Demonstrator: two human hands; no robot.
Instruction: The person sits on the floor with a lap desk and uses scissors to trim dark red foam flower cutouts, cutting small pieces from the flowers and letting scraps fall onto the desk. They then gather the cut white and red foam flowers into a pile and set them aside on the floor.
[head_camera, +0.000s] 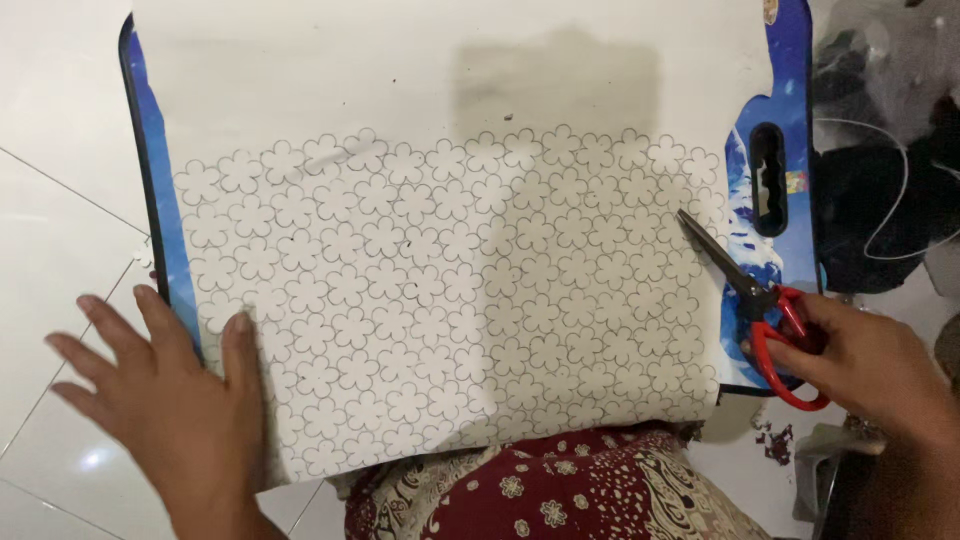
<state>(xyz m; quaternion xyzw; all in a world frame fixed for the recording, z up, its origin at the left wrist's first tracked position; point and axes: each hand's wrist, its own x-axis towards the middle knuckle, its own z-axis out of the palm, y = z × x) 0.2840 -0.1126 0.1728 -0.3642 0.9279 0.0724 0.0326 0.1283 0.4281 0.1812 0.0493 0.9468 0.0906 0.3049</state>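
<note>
The left hand (165, 400) lay flat and spread wide on the lower left corner of the paper (440, 290), gripping nothing, just pinning the sheet so it wouldn't slide around. The paper was a big white sheet covered in outlined flower shapes, laid over a blue board (790, 120) that rested across the person's lap and served as a hard surface to work on.

The right hand (870, 365) was closed around the red handles of the scissors (755, 300), fingers through the loops, at the sheet's right edge. The blades pointed up and left onto the flower pattern and looked shut or nearly shut, kinda hard to say from this angle. Held that way, the tips sat right at the outer flowers.

Other stuff: a patterned dark red cloth (560, 495) under the board's near edge, white floor tiles (50, 150) off to the left, and a dark jumble with a thin white cord (905, 190) on the right. The board's handle slot (768, 180) showed just past the paper's edge. Nothing lay on the pattern itself.
</note>
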